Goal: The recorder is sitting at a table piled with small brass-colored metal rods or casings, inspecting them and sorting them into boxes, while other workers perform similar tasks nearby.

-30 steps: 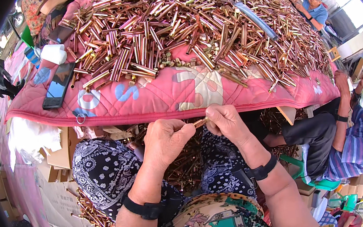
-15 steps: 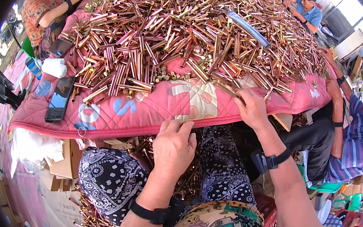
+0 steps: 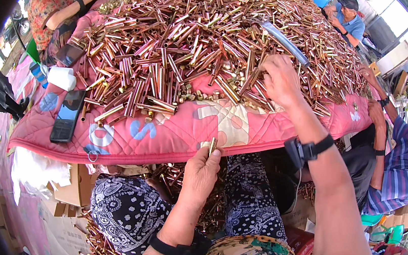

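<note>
Just off the quilt's front edge, my left hand (image 3: 200, 175) is closed around a short metal tube (image 3: 213, 146), whose end sticks up between thumb and forefinger. My right hand (image 3: 283, 83) is farther forward, over the near right side of a big heap of copper-coloured metal tubes (image 3: 192, 32). Its fingers are bent down among the tubes, and whatever lies between their tips is hidden. Small brass-coloured caps (image 3: 200, 96) lie loose at the heap's near edge, between my hands and the tubes. Beneath everything is a pink quilted cover (image 3: 170, 139).
A black phone (image 3: 68, 117) and a white roll (image 3: 61, 77) lie at the quilt's left. A clear bluish tube (image 3: 285, 43) rests on the heap. Co-workers sit far left, far right and at right, one in a striped shirt (image 3: 397, 170). More tubes (image 3: 101, 247) lie below at left.
My right hand has moved forward from the quilt's front edge onto the heap. The left hand has lowered slightly and turned, and the tube in it now shows.
</note>
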The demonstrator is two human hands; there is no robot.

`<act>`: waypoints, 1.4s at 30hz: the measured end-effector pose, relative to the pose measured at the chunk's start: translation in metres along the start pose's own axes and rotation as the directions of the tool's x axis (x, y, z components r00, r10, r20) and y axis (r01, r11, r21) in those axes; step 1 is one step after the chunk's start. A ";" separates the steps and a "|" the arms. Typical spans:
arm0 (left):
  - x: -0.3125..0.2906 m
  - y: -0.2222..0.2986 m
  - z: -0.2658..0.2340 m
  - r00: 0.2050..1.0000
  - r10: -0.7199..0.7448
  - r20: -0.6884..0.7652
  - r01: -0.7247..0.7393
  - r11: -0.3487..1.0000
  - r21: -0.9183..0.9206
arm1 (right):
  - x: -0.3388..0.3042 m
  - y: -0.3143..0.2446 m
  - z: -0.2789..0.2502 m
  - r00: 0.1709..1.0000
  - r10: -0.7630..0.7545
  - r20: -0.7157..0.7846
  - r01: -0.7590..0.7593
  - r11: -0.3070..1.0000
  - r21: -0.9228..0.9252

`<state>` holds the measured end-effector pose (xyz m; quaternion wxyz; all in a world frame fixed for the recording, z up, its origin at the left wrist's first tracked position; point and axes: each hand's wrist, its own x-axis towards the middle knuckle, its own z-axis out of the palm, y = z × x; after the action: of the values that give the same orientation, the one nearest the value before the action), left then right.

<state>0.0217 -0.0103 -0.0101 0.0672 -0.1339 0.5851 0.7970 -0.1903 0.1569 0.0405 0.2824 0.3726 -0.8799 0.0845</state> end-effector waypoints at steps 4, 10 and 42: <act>0.001 0.009 -0.003 0.989 -0.137 -0.058 0.104 0.917 -0.384 | 0.012 0.025 0.028 0.986 -0.040 0.164 0.079 0.968 -0.239; 0.004 0.011 -0.006 0.971 -0.171 -0.170 0.046 0.824 -0.564 | 0.015 0.035 0.028 0.983 -0.178 0.046 0.183 0.970 -0.157; -0.009 0.010 -0.025 0.871 -0.050 -0.489 -0.246 0.817 -0.522 | -0.025 -0.141 0.032 0.955 0.234 0.181 -0.291 0.630 0.720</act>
<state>0.0312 -0.0367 -0.0049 -0.1657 -0.3100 0.3249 0.8780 -0.0903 0.0608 -0.0084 0.0608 0.3254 -0.8235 0.4607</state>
